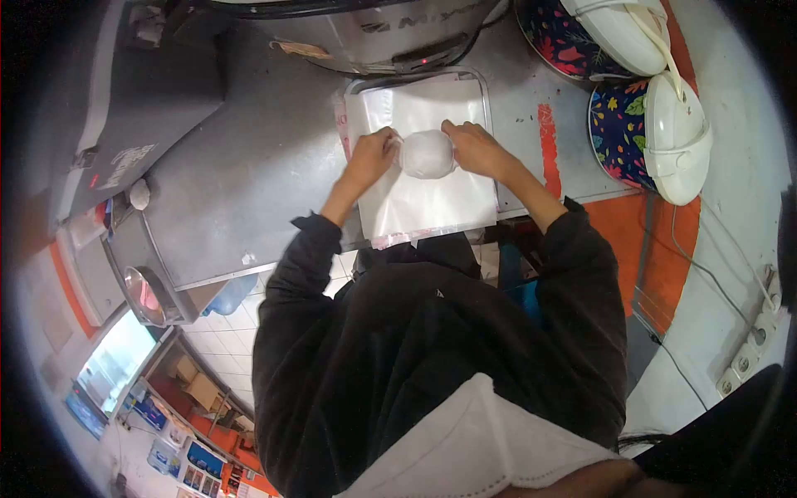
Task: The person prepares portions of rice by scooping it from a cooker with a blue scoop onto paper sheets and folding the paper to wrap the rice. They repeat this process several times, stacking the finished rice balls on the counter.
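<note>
A rounded bundle in white wrapping paper (427,155) rests on a stack of white paper sheets (423,207). My left hand (373,156) is closed at the bundle's left side, pinching a gathered end of the wrapping. On the opposite side, my right hand (476,149) has its fingers closed on the wrapping near the upper right edge. What lies inside the paper is hidden. Beneath the sheets is a metal tray (488,108), its rim showing at the top and right.
The metal counter (249,158) spreads to the left. A silver appliance (374,37) with a small red light stands behind the tray. Two patterned rice cookers (618,124) with white lids sit at right. A grey machine (137,108) stands at left, and a power strip (747,340) hangs on the right wall.
</note>
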